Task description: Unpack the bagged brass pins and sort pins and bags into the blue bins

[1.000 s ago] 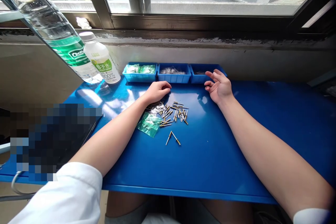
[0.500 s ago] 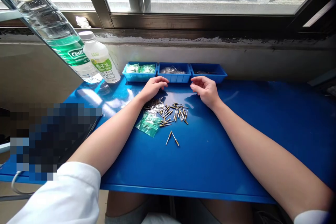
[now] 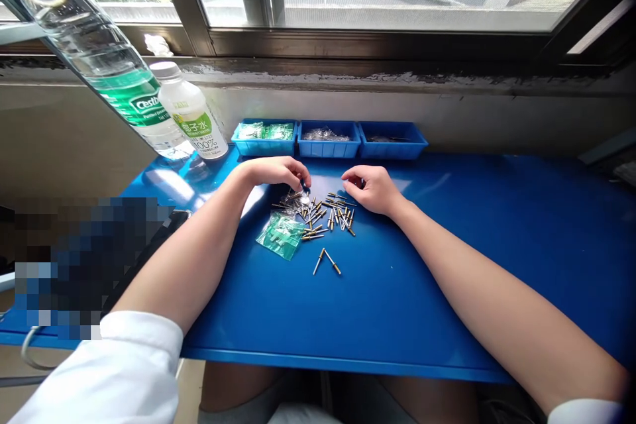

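Observation:
My left hand (image 3: 284, 172) is over the clear plastic bags (image 3: 294, 201), fingers bent down and apart, with nothing seen between them. Just right of it, behind the loose pile of rivets (image 3: 340, 213), my right hand (image 3: 370, 188) hovers with thumb and forefinger curved and a gap between them. The rivets have silver pins and brass-coloured ends. A green plastic bag (image 3: 282, 234) lies flat left of the pile. Two more rivets (image 3: 331, 261) lie nearer the front, their upper ends close together.
Three blue bins stand along the wall: one with green bags (image 3: 265, 148), one with clear bags (image 3: 328, 148), one with dark contents (image 3: 395, 150). A white bottle (image 3: 191, 116) and a large water bottle (image 3: 124, 89) stand at the back left of the blue table (image 3: 422, 305).
Both hands have come from beside the bins toward me, to the back of the pile. My left hand now bends downward over the clear bags; my right has moved left.

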The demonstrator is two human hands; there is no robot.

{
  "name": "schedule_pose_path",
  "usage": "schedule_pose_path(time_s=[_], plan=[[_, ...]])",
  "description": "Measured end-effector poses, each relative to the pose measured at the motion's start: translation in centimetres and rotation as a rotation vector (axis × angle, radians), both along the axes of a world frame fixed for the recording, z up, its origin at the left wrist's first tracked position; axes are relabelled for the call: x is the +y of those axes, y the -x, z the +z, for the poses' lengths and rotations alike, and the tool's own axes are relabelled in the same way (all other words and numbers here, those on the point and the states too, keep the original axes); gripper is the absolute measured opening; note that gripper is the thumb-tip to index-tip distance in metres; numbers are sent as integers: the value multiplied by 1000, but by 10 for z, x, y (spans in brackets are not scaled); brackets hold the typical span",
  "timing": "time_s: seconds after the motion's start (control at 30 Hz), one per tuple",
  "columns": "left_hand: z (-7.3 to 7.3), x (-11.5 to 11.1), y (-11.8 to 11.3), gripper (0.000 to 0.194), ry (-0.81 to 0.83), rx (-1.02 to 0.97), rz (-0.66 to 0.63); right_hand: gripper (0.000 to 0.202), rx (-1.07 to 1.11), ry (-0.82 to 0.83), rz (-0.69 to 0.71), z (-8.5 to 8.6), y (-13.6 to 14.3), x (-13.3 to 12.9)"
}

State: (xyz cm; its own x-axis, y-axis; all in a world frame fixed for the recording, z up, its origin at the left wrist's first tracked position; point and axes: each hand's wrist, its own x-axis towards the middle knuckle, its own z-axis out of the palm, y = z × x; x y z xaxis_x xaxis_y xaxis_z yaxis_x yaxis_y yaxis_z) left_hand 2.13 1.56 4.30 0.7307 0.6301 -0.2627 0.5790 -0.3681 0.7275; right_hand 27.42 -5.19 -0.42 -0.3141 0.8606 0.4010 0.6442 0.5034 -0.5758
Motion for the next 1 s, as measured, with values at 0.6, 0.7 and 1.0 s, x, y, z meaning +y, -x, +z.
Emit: schedule_pose_path(time_s=[0.6,0.7,1.0], plan=[[-7,2,3,19,154,-131,43,15,-56,-38,27,-3,0,1],[-8,2,5,23,224,-236,125,14,-21,-52,39,-3,1,0],[-14,0,-11,28,210,-684,418,54,253,-6,266,12,13,-14]])
